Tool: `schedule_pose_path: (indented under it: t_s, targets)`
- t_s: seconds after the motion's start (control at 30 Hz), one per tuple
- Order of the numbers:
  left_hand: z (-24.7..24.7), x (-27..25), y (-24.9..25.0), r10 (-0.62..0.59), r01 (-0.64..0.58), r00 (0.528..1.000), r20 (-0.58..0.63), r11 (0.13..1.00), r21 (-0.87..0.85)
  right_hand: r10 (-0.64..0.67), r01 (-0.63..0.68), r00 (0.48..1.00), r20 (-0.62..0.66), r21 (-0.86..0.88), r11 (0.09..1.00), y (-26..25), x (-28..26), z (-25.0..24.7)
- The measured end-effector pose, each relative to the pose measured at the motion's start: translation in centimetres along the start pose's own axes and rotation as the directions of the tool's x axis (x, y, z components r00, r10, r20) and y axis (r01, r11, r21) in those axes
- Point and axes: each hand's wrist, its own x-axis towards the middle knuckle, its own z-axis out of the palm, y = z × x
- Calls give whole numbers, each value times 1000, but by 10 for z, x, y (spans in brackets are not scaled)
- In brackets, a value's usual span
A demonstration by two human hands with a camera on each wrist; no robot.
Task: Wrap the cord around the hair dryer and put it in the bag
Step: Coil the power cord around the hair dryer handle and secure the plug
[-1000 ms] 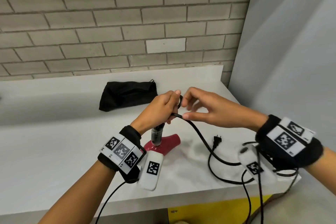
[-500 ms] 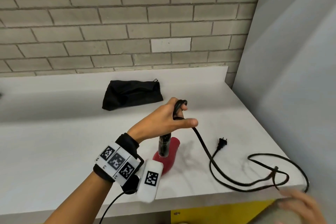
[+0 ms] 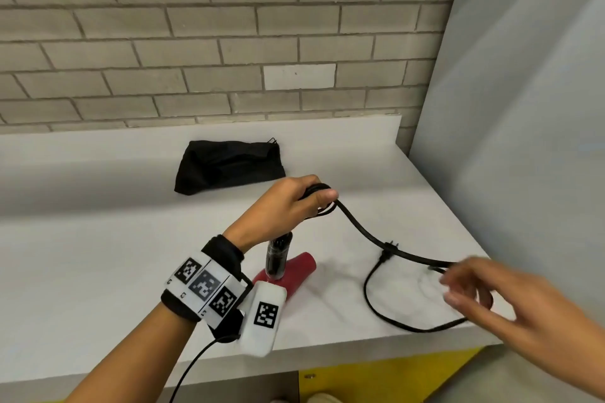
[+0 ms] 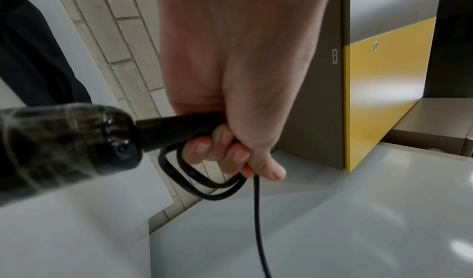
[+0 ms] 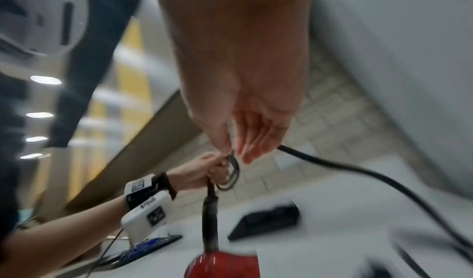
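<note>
The red hair dryer [image 3: 296, 275] stands nose-down on the white table [image 3: 98, 271], its black handle [image 3: 278, 255] pointing up. My left hand [image 3: 294, 203] grips the top of the handle together with a small loop of the black cord [image 3: 360, 229]; the left wrist view shows the fingers [image 4: 225, 152] curled round the handle's end and the loop [image 4: 204, 187]. From there the cord runs right, raised off the table, into the loosely curled fingers of my right hand [image 3: 465, 285], which holds it. The plug [image 3: 389, 247] lies on the table. The black bag [image 3: 229, 165] lies flat at the back.
A brick wall [image 3: 229, 42] stands behind the table and a grey panel [image 3: 523, 108] closes the right side. The rest of the cord loops near the table's front right edge [image 3: 409, 329]. A yellow cabinet front [image 3: 393, 376] sits below the table.
My right hand let go near the left hand, dropped below the table's front right corner, then rose and took the cord further along. The cord now hangs raised between both hands.
</note>
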Motion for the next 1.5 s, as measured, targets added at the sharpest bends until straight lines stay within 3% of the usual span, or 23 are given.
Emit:
schedule_pose_path:
  t_s: [0.07,0.1,0.2,0.33,0.47,0.6,0.73,0.83,0.9,1.0,1.1,1.2,1.33,1.4,1.5]
  targets:
    - [1,4,-1,-28,25,998,-64,999,-48,-72,65,995,-71,-95,993,-9,53,5]
    - [1,5,-1,-50,42,994,-100,996,-79,-148,131,986,-72,-206,970,-15,75,8]
    - [-3,9,0,-117,80,980,-159,972,-220,-207,166,977,-54,-421,892,-16,125,17]
    - [-18,9,3,-126,75,979,-161,954,-291,-198,221,975,105,-296,929,0,149,14]
    - [-49,2,-3,-121,76,984,-128,949,-307,-249,252,967,50,-306,918,42,142,-15]
    - [-85,-12,-16,-152,105,981,-118,937,-333,-153,142,988,4,-396,907,91,123,-47]
    - [-101,-8,-15,-147,98,976,-160,954,-283,-155,157,987,39,-427,891,107,126,-46]
    - [-128,-8,-21,-220,58,917,-332,898,-435,-49,60,998,39,-389,919,129,120,-45]
    - [-153,-15,-31,-285,32,858,-428,861,-508,101,-74,994,38,-445,892,156,102,-52]
    - [-176,-20,-47,-326,74,816,-477,878,-473,230,-186,973,31,-485,854,192,68,-59]
    - [-175,-18,-54,-322,128,829,-458,905,-405,306,-230,947,93,-465,855,205,53,-57]
    - [-165,-18,-49,-297,131,861,-412,913,-386,358,-253,891,279,-349,902,203,53,-58]
    - [-146,-15,-27,-269,111,900,-344,903,-415,317,-236,836,448,-228,945,166,70,-68]
    - [-134,-11,-13,-256,101,916,-308,892,-440,238,-164,884,402,-209,964,129,87,-75]
    - [-117,-3,10,-201,78,954,-224,884,-461,58,-33,980,193,-129,991,69,114,-76]
